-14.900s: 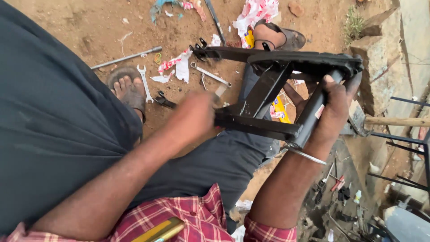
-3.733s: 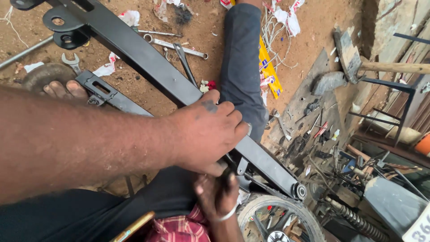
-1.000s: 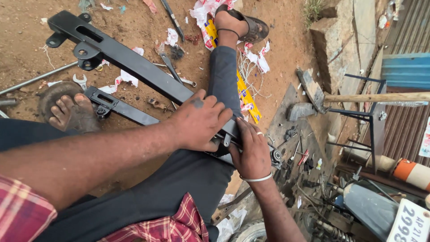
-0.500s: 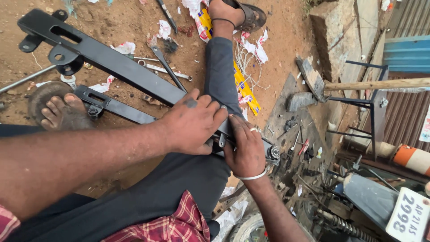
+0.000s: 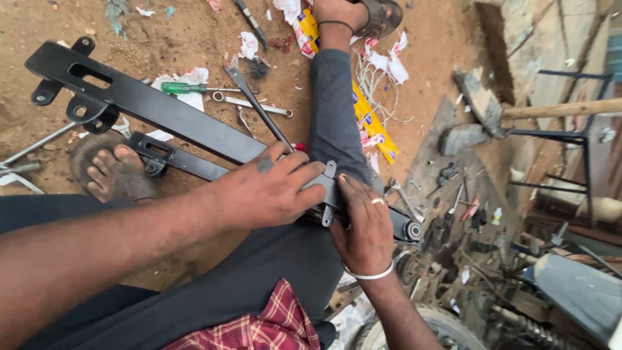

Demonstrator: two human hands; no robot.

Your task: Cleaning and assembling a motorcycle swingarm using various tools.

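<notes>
Black-painted steel swingarm frame (image 5: 162,113), long and forked, lies diagonally across the person's lap, its slotted fork ends over the red dirt ground (image 5: 194,39) at upper left, its round pivot end (image 5: 412,230) at lower right beside the thigh. Left hand (image 5: 265,191) lies palm-down over the frame's middle, fingers curled over the top edge, grasping it. Right hand (image 5: 364,227), with a ring and a silver bangle at the wrist, presses flat on the frame just beside the left; fingers extended, touching a small grey bracket (image 5: 328,194) on the arm. Whether those fingers pinch anything, cannot tell.

Bare foot (image 5: 116,178) rests on a dark sandal under the frame's second fork leg. Other leg, in dark trousers, stretches up-frame to a sandalled foot (image 5: 363,14).

On the dirt beyond the frame: green-handled screwdriver (image 5: 184,88), chrome spanner (image 5: 249,104), long dark rod (image 5: 259,110), yellow wrapper (image 5: 369,120), white paper scraps. Scrap metal parts piled at right.
</notes>
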